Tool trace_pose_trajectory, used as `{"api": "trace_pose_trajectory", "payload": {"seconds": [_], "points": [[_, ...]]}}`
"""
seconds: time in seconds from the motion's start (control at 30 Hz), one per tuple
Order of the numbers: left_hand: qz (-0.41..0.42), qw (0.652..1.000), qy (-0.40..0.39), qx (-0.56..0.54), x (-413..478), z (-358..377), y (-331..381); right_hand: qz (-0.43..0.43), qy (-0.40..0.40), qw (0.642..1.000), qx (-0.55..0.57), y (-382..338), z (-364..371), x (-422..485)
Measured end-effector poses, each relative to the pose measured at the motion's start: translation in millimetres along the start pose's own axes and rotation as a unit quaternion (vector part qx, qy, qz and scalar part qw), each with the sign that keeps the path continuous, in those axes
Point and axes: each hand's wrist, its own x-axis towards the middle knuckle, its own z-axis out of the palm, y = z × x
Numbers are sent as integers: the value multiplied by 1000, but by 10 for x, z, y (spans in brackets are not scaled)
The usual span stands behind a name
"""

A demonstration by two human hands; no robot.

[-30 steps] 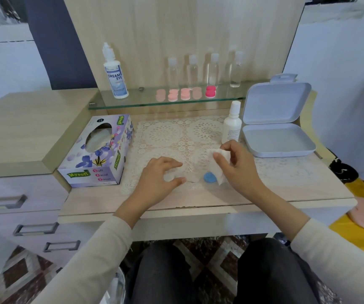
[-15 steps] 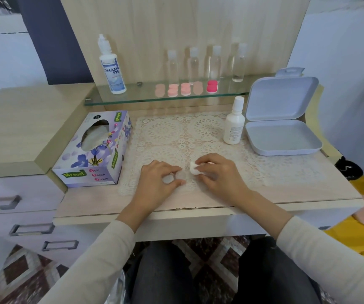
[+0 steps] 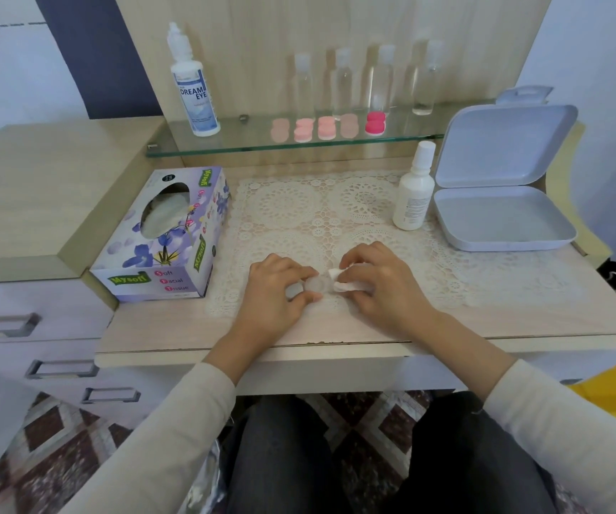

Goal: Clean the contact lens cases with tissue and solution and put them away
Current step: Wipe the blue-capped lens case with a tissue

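A clear contact lens case lies on the lace mat near the desk's front edge. My left hand pinches its left end with thumb and fingers. My right hand holds a folded white tissue and presses it against the case's right cup. The blue cap is hidden under my right hand. A small white solution bottle stands upright behind, beside the open grey box.
A purple tissue box sits at the left of the mat. On the glass shelf stand a large Dream Eye bottle, several clear bottles and several pink lens cases. Drawers lie to the lower left.
My right hand came down with the tissue from above the blue cap onto the case, covering the cap. My left hand stayed on the case.
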Motion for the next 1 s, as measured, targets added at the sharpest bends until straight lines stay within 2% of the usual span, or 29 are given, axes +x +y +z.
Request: {"api": "trace_pose_trajectory", "payload": {"seconds": [0.23,0.47,0.73,1.0], "points": [[12,1000,24,-10,-2,3,-20,-27,30,998,-49,-2,40,-24],[19,1000,23,-11,5,27,-33,-8,20,1000,-13,2,27,-18],[29,999,29,8,3,42,-74,-36,14,998,-40,12,44,-32],[23,999,25,4,5,50,-96,-9,26,999,-40,-8,45,-28]]}}
